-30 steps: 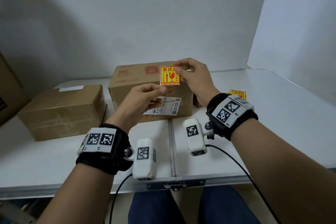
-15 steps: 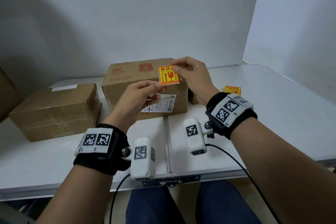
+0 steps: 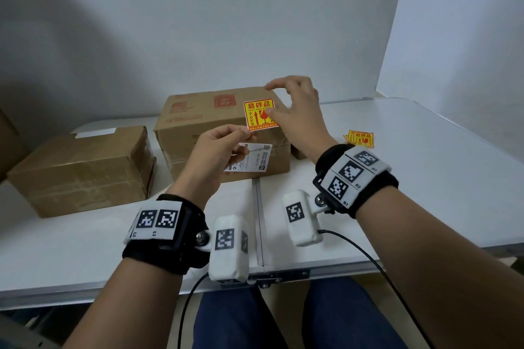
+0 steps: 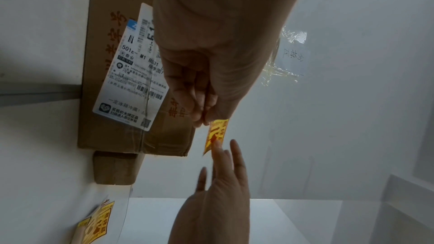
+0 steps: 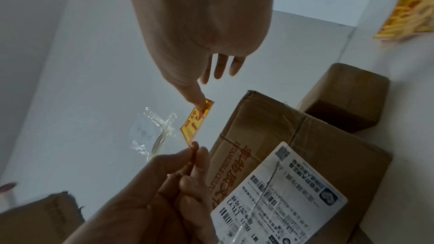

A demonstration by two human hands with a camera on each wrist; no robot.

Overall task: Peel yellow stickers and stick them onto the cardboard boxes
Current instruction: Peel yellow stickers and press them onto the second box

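Yellow sticker [image 3: 259,114] with red print sits at frame centre in the head view, held in the air in front of the large cardboard box [image 3: 198,119]. Left hand [image 3: 218,150], just below it, pinches the sticker's lower left corner between thumb and curled fingers [image 4: 199,103]; the left wrist view shows the sticker edge-on past those fingertips. Right hand [image 3: 297,113], right of centre, has its fingers spread and mostly straight; the thumb tip presses the sticker's right edge, the index finger raised above it, apart from the thumb. Right wrist view confirms one digit on the sticker's upper corner, other fingers [image 5: 220,66] loose behind. Large box stands on the white tabletop [image 3: 425,178] at mid frame, a white shipping label [image 3: 249,160] on its front face. Second, lower cardboard box [image 3: 82,170] at left of frame, apart from the first. Small stack of yellow stickers [image 3: 360,139] lies on the tabletop at right.
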